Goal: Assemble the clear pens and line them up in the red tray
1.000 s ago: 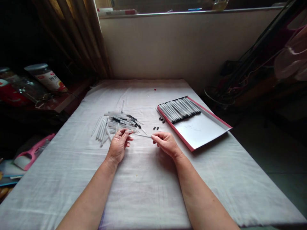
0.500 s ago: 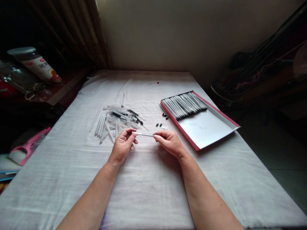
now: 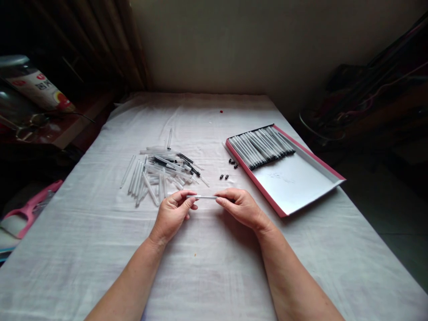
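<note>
Between my two hands a slim whitish pen [image 3: 205,197] lies level above the cloth. The thumb and fingers of my left hand [image 3: 174,211] pinch its left end. My right hand [image 3: 239,207] closes on the right end, and the fingers hide that tip. Just beyond my left hand is a loose pile of clear pen barrels [image 3: 152,187], with dark refills [image 3: 191,164] among them. Several small black end plugs [image 3: 224,177] lie on the cloth beyond my right hand.
To the right, a shallow red-edged box lid [image 3: 256,187] holds a row of black-ended pens [image 3: 261,147]. A tiny red piece [image 3: 221,111] lies far back on the white tablecloth [image 3: 207,276]. Pink-handled scissors [image 3: 30,209] and a labelled jar [image 3: 40,84] stand off to the left.
The view has shifted slightly, so the hands appear a little lower. Both hands still grip the pen, which looks more level, with slightly less of it showing between the fingers.
</note>
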